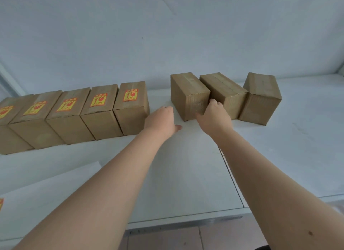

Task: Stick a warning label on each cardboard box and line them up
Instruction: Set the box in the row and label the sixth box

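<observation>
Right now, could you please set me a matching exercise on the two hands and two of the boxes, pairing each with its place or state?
Things:
1. left hand
2. right hand
3. far-right box
4. box left of the gap

Places and states:
A. bears a red and yellow label on top
B. grips a bare box
C. unlabelled, at the right end of the row
D. holds nothing, over the table in the gap

Pairs: 1-D, 2-B, 3-C, 4-A.
</observation>
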